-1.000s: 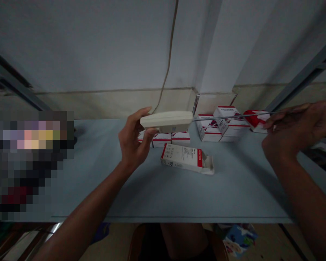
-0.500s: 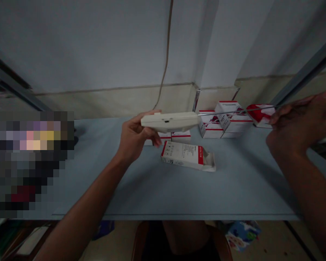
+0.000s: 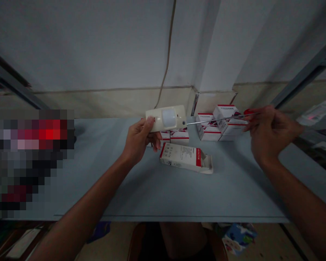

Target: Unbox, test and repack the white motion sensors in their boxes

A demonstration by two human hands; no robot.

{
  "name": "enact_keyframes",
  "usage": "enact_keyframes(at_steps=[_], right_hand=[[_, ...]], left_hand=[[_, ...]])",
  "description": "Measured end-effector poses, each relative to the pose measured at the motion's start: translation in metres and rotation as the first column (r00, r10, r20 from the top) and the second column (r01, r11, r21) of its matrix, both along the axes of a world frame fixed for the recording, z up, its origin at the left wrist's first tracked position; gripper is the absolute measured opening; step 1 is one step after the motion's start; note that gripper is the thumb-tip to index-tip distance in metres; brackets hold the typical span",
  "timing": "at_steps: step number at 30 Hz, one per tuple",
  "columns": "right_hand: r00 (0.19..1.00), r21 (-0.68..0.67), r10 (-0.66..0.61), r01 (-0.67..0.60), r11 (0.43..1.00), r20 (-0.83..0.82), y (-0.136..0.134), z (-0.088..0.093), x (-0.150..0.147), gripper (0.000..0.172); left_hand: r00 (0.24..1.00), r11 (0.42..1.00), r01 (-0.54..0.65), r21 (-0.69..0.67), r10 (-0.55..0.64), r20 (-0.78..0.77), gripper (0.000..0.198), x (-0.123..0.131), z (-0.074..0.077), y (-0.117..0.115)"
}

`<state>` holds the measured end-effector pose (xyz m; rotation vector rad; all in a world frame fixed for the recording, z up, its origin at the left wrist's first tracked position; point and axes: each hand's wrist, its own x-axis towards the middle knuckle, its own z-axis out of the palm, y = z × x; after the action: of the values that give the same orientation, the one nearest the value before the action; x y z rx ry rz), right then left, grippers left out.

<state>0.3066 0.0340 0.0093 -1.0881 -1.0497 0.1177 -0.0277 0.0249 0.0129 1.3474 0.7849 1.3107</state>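
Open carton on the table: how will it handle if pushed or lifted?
The carton looks like thin card, so probably light and easy to dent. The flap at its open end would likely crumple first. Lying on a wide face, it seems unlikely to roll, but may slide on the tabletop.

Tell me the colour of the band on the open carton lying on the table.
Red: the band on the white carton shows best in the head view.

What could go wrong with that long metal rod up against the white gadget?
The thin metal rod meets the white plastic motion sensor at its edge, so it might slip and scratch the round lens or jab the left hand. The sensor, held only in that hand, might also drop onto the open carton below.
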Motion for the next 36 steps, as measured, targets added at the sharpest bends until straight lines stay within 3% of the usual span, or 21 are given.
enact_keyframes(at_steps=[2, 8, 12, 15, 19, 23, 26, 29, 32, 34, 36], right_hand=[[0.994, -0.054, 0.054, -0.049, 0.997, 0.094, -0.008, -0.009, -0.017, 0.039], [0.953, -0.164, 0.282, -0.263, 0.951, 0.111, -0.04, -0.025, -0.059, 0.036], [0.871, -0.212, 0.383, -0.33, 0.92, 0.307, -0.06, -0.033, -0.07, 0.035], [0.811, -0.23, 0.468, -0.41, 0.883, 0.352, -0.068, -0.034, -0.072, 0.041], [0.815, -0.205, 0.507, -0.465, 0.861, 0.281, -0.065, -0.024, -0.067, 0.039], [0.723, -0.165, 0.687, -0.67, 0.723, 0.073, -0.061, -0.018, -0.066, 0.06], [0.707, -0.234, 0.708, -0.686, 0.689, 0.011, -0.059, -0.018, -0.065, 0.051], [0.735, -0.202, 0.663, -0.677, 0.708, -0.138, -0.052, -0.016, -0.061, 0.037], [0.787, -0.163, 0.563, -0.608, 0.777, -0.251, -0.041, -0.013, -0.054, 0.026], [0.843, -0.161, 0.478, -0.522, 0.838, -0.244, -0.033, -0.011, -0.048, 0.019], [0.881, -0.177, 0.415, -0.456, 0.872, -0.225, -0.025, -0.012, -0.042, 0.022]], left_hand=[[0.999, 0.999, 0.045, -0.017, -0.045, -0.011, 0.048, 0.006, -0.004, -0.004], [0.993, 0.993, 0.115, 0.025, -0.115, 0.013, 0.061, 0.023, -0.01, -0.021], [0.979, 0.979, 0.205, 0.017, -0.205, -0.011, 0.052, 0.027, -0.012, -0.025], [0.971, 0.97, 0.24, 0.038, -0.24, -0.019, 0.043, 0.027, -0.013, -0.026], [0.981, 0.976, 0.192, 0.098, -0.189, -0.046, 0.041, 0.028, -0.011, -0.028], [0.969, 0.968, 0.231, 0.099, -0.22, -0.111, 0.04, 0.029, -0.017, -0.031], [0.947, 0.952, 0.214, 0.219, -0.147, -0.286, 0.057, 0.026, -0.023, -0.028], [0.846, 0.849, 0.266, 0.457, 0.022, -0.533, 0.089, 0.019, -0.027, -0.021], [0.643, 0.72, 0.457, 0.522, 0.138, -0.753, 0.119, 0.014, -0.032, -0.015], [0.522, 0.67, 0.54, 0.509, 0.208, -0.827, 0.122, 0.014, -0.035, -0.014], [0.463, 0.658, 0.555, 0.51, 0.265, -0.846, 0.113, 0.014, -0.037, -0.016]])
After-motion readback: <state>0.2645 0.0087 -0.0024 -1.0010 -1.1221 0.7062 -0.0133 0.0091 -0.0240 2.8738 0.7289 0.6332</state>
